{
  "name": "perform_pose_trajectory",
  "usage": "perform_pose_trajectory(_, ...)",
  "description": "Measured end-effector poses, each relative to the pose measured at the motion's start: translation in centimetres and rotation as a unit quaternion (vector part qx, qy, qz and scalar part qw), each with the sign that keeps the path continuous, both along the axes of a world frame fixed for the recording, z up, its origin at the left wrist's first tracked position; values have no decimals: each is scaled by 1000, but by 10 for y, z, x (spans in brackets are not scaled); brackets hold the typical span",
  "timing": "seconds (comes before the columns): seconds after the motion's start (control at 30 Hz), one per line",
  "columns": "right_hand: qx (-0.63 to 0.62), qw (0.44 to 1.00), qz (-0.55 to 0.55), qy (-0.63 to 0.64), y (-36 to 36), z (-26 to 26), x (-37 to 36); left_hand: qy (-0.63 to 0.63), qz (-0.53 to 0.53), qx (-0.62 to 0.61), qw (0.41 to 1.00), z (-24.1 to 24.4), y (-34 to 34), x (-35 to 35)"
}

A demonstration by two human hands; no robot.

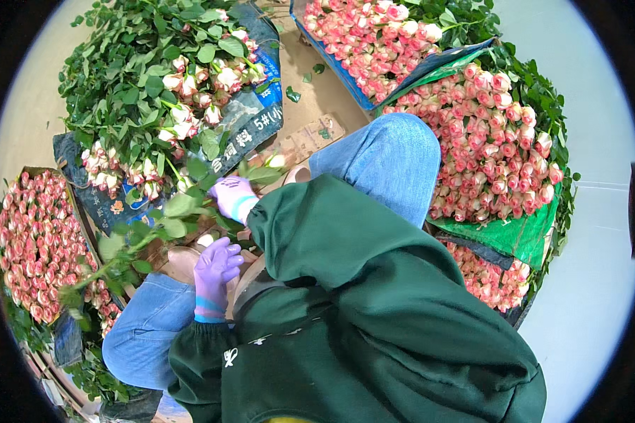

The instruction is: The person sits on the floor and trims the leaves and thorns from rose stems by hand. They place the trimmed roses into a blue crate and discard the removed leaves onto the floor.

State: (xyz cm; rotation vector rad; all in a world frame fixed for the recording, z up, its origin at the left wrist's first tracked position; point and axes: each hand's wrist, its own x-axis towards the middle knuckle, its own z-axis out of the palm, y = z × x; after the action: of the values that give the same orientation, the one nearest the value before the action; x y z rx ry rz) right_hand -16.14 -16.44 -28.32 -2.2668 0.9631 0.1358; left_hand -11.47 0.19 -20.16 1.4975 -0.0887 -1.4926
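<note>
My right hand (234, 198), in a lavender glove with a pale blue cuff band, is closed on a leafy rose stem (137, 244). The stem slants down to the left, its lower end blurred. A pale rose bloom (276, 160) shows just beyond that hand, apparently on the same stem. Below, my left hand (217, 272), gloved alike, is raised with fingers loosely curled and apart, holding nothing. Ahead on the left, a heap of cut roses (190, 90) with dense foliage lies on dark printed sacking (248, 124).
Pink-and-white roses are packed in a blue-edged wrap (344, 79), a green wrap (524, 232) and a container at left (42, 243). More roses (487, 275) lie low on the right. Loose leaves (292, 94) litter the floor near a flat board (312, 138). My jeans-clad knees flank the work.
</note>
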Motion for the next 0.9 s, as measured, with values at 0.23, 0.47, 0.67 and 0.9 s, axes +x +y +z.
perform_pose_trajectory(0.23, 231, 915, -21, -331, 9, 143, 35, -343, 85, -154, 923, -11, -5, 16)
perform_pose_trajectory(0.47, 206, 881, -69, -419, -34, 241, 30, -327, -159, -270, 891, 122, -46, 22)
perform_pose_trajectory(0.67, 248, 892, -86, -368, -43, 236, 27, 74, -91, -285, 951, 156, -42, 20)
perform_pose_trajectory(0.9, 323, 870, -96, -360, -36, 224, 32, 145, -58, -269, 950, 178, -34, 13)
